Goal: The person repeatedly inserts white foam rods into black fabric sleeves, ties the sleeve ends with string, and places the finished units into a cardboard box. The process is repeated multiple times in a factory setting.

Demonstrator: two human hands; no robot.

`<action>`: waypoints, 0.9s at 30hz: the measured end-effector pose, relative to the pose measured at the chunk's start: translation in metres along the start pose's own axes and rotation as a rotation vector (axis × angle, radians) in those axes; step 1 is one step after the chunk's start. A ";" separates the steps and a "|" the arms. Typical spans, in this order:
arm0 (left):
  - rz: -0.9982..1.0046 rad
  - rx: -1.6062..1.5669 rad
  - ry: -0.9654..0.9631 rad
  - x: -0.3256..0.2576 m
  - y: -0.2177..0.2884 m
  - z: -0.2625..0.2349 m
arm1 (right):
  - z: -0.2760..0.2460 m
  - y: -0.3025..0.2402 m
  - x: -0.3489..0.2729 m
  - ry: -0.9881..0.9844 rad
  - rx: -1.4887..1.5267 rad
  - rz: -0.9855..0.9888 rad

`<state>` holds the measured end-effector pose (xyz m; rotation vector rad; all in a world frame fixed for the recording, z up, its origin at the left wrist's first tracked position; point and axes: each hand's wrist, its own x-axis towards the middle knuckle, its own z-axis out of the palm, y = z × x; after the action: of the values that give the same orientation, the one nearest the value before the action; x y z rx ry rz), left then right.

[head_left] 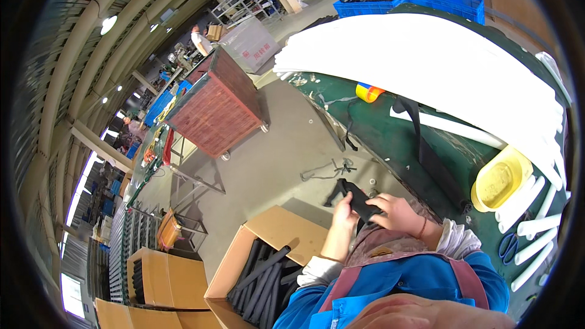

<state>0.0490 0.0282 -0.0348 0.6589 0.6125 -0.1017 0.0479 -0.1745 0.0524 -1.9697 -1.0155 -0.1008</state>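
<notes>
In front of my apron, my left hand (344, 214) is closed on a black, soft-looking strip (361, 200), its thumb along the near side. One narrower end of the strip hangs out beyond those fingers. My right hand (395, 211) pinches the other side of the same strip, fingers bent over it. Whether the strip is cloth or foam I cannot tell. Just below my left forearm stands an open cardboard box (280, 225) holding several black foam tubes (262, 277).
To the right is a green table (390, 137) with a large pile of white tubes (426, 55), a yellow basin (503, 180), scissors (507, 248), a tape roll (368, 92) and a long black strap (436, 167). A wooden cart (216, 106) stands ahead; blue crates (372, 7) are at the back.
</notes>
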 end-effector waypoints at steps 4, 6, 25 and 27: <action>-0.092 -0.060 -0.078 0.018 -0.026 0.013 | 0.005 0.019 -0.008 0.291 -0.043 0.084; -0.026 0.204 -0.111 -0.008 -0.026 0.037 | 0.002 0.027 -0.009 0.369 -0.081 0.185; 1.131 1.674 -0.055 -0.051 -0.046 0.052 | 0.039 0.056 -0.019 0.238 -0.248 0.324; 1.122 1.711 -0.073 -0.055 -0.040 0.049 | 0.036 0.046 -0.017 0.225 -0.229 0.316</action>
<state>0.0172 -0.0389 0.0048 2.5417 -0.1554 0.4696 0.0576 -0.1706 -0.0077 -2.2432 -0.5597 -0.2664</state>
